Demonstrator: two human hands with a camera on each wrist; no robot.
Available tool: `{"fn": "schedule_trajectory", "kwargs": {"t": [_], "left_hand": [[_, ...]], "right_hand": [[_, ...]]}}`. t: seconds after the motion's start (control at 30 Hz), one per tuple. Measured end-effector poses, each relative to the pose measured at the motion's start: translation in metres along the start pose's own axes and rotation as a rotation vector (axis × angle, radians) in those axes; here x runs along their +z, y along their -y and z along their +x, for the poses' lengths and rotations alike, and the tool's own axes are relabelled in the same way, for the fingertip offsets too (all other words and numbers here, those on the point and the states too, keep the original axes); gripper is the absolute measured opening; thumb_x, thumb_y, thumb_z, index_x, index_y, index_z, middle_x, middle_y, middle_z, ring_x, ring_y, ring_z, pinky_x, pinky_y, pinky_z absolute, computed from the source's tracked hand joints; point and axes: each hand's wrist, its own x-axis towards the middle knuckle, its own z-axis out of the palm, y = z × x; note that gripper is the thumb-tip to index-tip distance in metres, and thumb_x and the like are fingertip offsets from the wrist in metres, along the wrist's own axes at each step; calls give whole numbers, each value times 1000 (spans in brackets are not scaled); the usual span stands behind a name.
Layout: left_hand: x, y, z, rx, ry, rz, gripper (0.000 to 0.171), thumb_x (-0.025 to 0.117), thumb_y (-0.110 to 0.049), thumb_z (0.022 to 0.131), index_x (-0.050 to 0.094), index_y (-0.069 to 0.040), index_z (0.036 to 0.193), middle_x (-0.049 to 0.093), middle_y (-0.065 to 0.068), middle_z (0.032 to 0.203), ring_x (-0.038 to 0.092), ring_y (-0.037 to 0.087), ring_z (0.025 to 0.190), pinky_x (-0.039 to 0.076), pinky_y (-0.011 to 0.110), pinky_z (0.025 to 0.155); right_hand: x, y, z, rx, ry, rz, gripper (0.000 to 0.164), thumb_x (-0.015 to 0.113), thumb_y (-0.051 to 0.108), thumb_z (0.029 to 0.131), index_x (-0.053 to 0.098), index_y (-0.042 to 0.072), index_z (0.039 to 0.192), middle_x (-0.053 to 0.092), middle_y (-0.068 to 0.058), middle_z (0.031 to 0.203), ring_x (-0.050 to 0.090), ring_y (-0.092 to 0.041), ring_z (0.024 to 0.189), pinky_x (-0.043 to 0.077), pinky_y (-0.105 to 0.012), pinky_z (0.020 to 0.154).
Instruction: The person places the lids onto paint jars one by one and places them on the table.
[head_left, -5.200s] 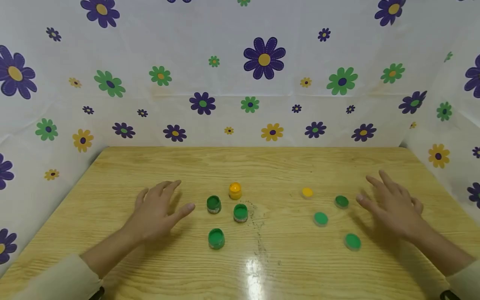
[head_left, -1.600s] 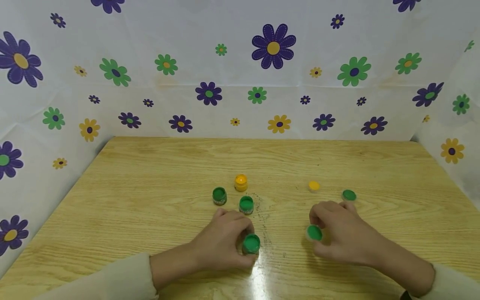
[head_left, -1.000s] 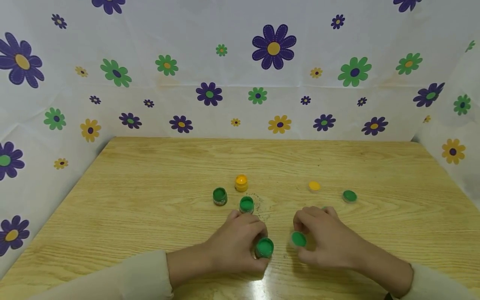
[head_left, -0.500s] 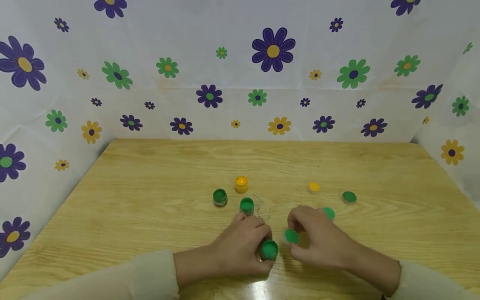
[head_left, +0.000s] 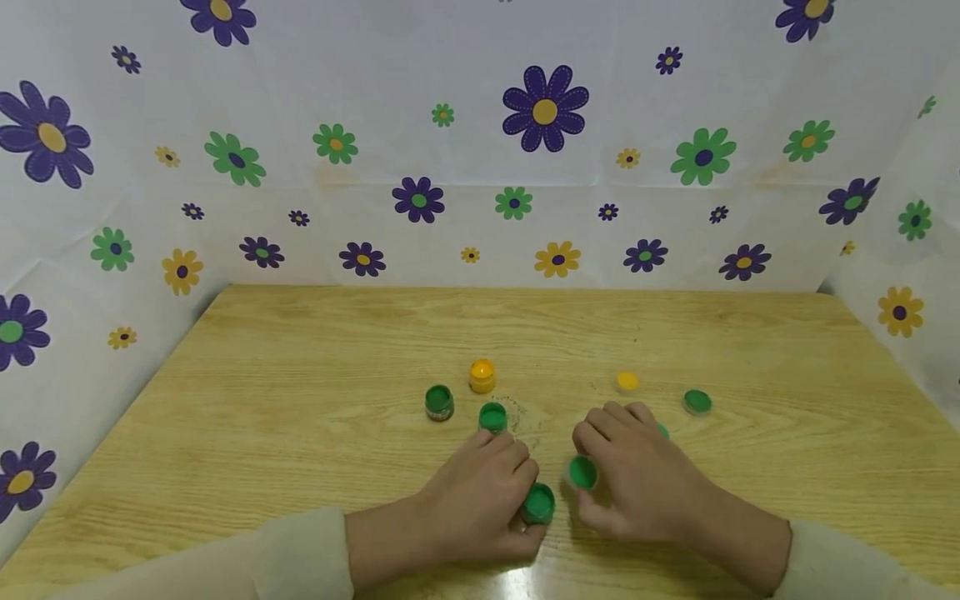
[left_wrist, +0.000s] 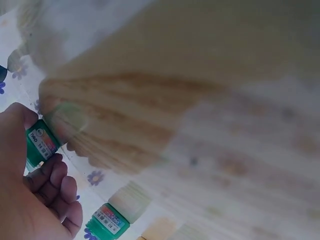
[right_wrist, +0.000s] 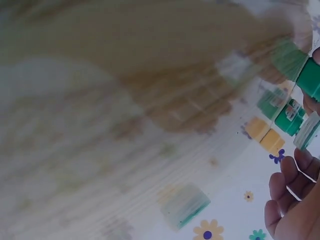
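Observation:
My left hand (head_left: 480, 500) grips a small open paint jar (head_left: 538, 504) filled with green, its thumb and fingers round the sides; the left wrist view shows the label on this paint jar (left_wrist: 42, 143). My right hand (head_left: 641, 475) pinches a round lid (head_left: 582, 472) with a green inner face, tilted beside the jar and apart from it. In the right wrist view the lid (right_wrist: 306, 131) is seen edge-on at the fingertips. Just beyond the left knuckles stands another green paint jar (head_left: 492, 416). A light green lid (head_left: 663, 431) is mostly hidden behind the right hand.
A dark green paint jar (head_left: 438, 402) and a yellow paint jar (head_left: 482, 376) stand open farther back. On the right lie a yellow lid (head_left: 627, 381) and a dark green lid (head_left: 697, 402). Dark specks mark the wooden table (head_left: 337, 350); a flowered cloth (head_left: 480, 150) surrounds it.
Both hands, earlier spread and holding nothing, have picked up the nearest green jar and lid and brought them close together. Within the last half second the lid has tipped a little more.

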Motion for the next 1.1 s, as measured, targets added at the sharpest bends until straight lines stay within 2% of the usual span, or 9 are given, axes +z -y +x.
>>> {"fn": "schedule_trajectory", "kwargs": {"t": [0.17,0.27,0.33,0.43,0.53,0.67,0.77,0.97,1.1], "left_hand": [[1,-1,0,12,-9,23,30,64,-48,79,55,-20,74,53,-9,78,50,9,76,37,25,71],[1,-2,0,15,-29,53,31,62,-49,80,55,-20,74,54,-9,77,50,10,76,36,26,72],[1,-3,0,14,-52,67,30,62,-49,79,54,-20,74,54,-8,76,50,10,75,36,26,72],[2,-4,0,5,-83,55,30,63,-49,78,55,-20,74,54,-8,75,51,10,75,37,27,73],[1,-3,0,-9,-93,50,30,64,-48,77,55,-20,74,54,-9,74,50,10,74,36,26,72],[0,-2,-1,-20,-65,35,30,64,-48,78,54,-20,74,54,-9,75,48,9,73,35,25,72],[0,-2,-3,-23,-43,29,29,63,-49,79,55,-21,76,55,-9,77,49,8,75,36,25,73],[0,-3,0,-28,-9,58,33,62,-52,80,57,-20,77,55,-9,78,49,9,75,35,25,72],[1,-3,2,-25,-13,67,33,61,-53,80,57,-20,78,55,-9,78,47,10,74,33,25,71]], "right_hand": [[0,3,1,-63,-54,-52,26,62,38,72,46,20,83,42,8,81,37,-12,78,35,-33,79],[-2,8,1,-19,-22,-5,25,63,38,74,45,21,81,41,11,79,37,-9,76,34,-30,77],[-7,10,2,62,25,96,23,65,35,75,46,23,80,41,12,77,37,-7,73,33,-28,74],[-19,15,4,216,84,346,20,68,29,78,48,24,79,44,13,74,39,-5,71,36,-25,68],[-26,18,8,328,117,575,15,66,24,84,52,20,79,50,9,73,45,-8,68,41,-24,62],[-18,22,5,399,168,691,14,64,21,88,54,16,81,52,6,75,49,-10,67,44,-24,60],[-11,22,3,371,138,619,13,66,21,86,53,17,82,51,8,76,47,-8,70,43,-23,63],[-2,16,-1,156,-6,215,23,71,30,73,50,25,81,43,17,78,38,-2,75,32,-24,71],[0,14,-1,63,-77,77,24,70,36,73,50,25,80,46,15,81,40,-4,76,31,-26,72]]}}
